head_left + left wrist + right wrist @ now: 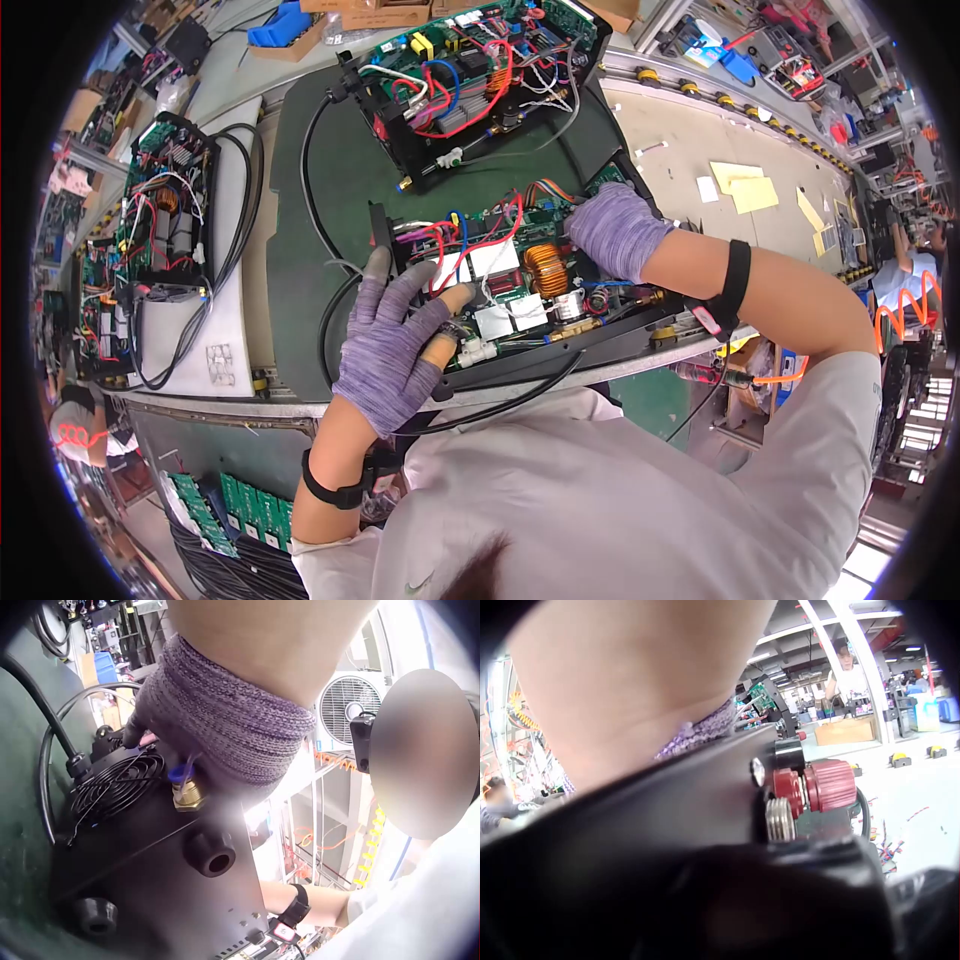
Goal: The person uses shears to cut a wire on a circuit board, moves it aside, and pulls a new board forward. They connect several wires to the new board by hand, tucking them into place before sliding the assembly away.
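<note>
A black metal chassis (150, 877) lies open on the green mat (300, 200), showing green circuit boards, white blocks and a copper-wound coil (546, 270). My left hand (392, 345), in a purple knit glove with light-coloured coverings on two digits, spreads its fingers over the left end. The left wrist view shows a fan grille (120, 784) and brass fitting (187, 796) on that end, beside the glove. At the other end rests my gloved right hand (618, 232), its fingertips mostly hidden among the parts. A red terminal knob (831, 786) sticks out there in the right wrist view.
Behind it stands another open unit (470, 85) with exposed wires. More units (170, 210) and coiled black cable sit at the left. Yellow paper slips (750, 190) lie on the right surface, near a roller rail (725, 98). A black cable (510, 402) runs along the front edge.
</note>
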`<control>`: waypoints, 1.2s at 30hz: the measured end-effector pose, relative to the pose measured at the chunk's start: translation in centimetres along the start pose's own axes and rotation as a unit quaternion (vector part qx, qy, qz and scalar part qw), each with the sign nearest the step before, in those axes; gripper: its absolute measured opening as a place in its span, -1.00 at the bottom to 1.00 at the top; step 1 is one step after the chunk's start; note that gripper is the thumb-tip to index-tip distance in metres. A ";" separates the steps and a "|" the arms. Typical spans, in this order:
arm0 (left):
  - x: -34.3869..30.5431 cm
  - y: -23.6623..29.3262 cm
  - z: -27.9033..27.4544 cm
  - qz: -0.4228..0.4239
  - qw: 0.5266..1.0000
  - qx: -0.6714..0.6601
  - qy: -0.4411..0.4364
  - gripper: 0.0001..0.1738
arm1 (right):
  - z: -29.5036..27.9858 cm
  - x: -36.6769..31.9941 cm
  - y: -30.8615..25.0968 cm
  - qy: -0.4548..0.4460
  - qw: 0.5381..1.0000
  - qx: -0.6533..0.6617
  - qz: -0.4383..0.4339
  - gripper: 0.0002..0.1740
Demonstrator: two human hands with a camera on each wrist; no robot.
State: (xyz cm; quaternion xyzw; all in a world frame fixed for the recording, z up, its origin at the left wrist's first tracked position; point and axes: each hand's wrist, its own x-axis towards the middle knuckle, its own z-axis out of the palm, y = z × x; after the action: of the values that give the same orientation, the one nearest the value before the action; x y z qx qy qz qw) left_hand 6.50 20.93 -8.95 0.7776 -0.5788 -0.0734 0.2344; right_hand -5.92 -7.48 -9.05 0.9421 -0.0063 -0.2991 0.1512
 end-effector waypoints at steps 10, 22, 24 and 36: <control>-0.2 -0.4 0.3 -0.005 1.000 -0.023 0.003 -0.43 | -0.9 0.3 0.1 0.000 0.999 -0.043 -0.002 -0.86; -0.1 -0.9 0.6 0.004 0.998 -0.059 0.016 -0.48 | -0.9 1.4 -0.5 -0.042 0.999 -0.016 -0.003 -0.83; -0.2 -0.8 0.6 0.009 0.998 -0.060 0.023 -0.48 | -1.2 1.1 -0.5 -0.045 0.999 -0.015 0.000 -0.83; -0.3 -0.6 0.4 0.004 0.998 -0.048 0.033 -0.50 | -3.4 -6.0 3.1 0.093 0.920 0.378 -0.043 -0.65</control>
State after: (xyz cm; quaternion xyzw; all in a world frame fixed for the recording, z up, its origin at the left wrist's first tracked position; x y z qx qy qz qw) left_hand 6.75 21.23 -9.65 0.7649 -0.5701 -0.0744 0.2905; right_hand -8.68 -8.88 -2.10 0.9520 -0.0648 -0.1918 -0.2294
